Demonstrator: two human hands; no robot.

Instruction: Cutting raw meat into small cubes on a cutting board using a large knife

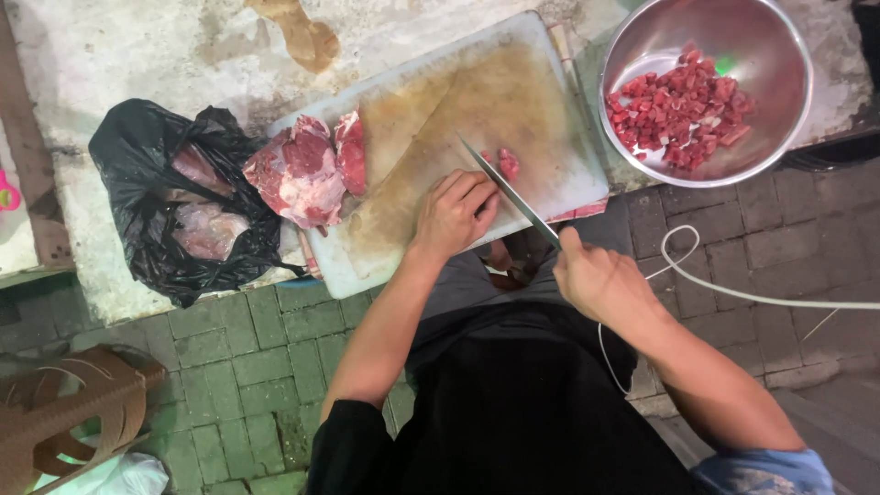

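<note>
1. Rough pale concrete forms the surface (137, 55), stained and worn, with grey-green paving bricks on the ground below it.
2. At the lower left stands a brown woven stool (64, 408) on the bricks.
3. On the left part of the surface lies a black plastic bag (137, 147), open, with pale raw meat showing inside.
4. Just right of the bag sits a white cutting board (550, 174), stained brown and jutting past the edge of the surface; a large chunk of raw red meat (307, 170) rests on its left end.
5. The left hand (454, 213) lies on the board near its front edge, fingers curled down and pressed beside the blade; what is under them cannot be made out.
6. A small piece of meat (507, 163) lies on the board, just beyond the blade.
7. The right hand (600, 280) has its fingers closed around the handle of a long knife (509, 188), the blade slanting across the board.
8. At the upper right a steel bowl (770, 37) holds diced red meat (678, 105).
9. A white cord (733, 291) trails over the bricks at the right.
</note>
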